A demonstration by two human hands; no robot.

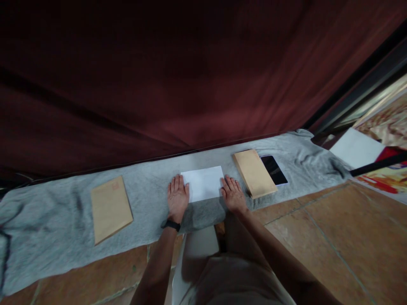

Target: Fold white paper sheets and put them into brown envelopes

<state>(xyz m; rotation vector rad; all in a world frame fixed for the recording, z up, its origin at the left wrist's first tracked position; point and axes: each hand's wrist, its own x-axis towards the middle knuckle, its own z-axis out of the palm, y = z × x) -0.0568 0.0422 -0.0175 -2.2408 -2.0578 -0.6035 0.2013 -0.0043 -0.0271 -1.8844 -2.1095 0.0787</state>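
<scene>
A white sheet of paper [203, 183] lies flat on the grey cloth [152, 186] straight in front of me. My left hand [178, 197] rests palm down at its left edge, fingers stretched out, with a dark band on the wrist. At the right edge my right hand [233, 192] also lies flat, its fingertips by the paper. Just right of that hand is a stack of brown envelopes [256, 173]. Farther off to the left, more brown envelope paper [111, 207] lies on the cloth, apart from my left hand.
A dark-screened phone [274, 170] lies beside the right-hand envelopes, partly under them or against them. Behind the cloth hangs a dark red curtain [197, 93]. A white seat [199, 254] and tiled floor [318, 224] are below. Printed sheets and a white panel [356, 148] stand at far right.
</scene>
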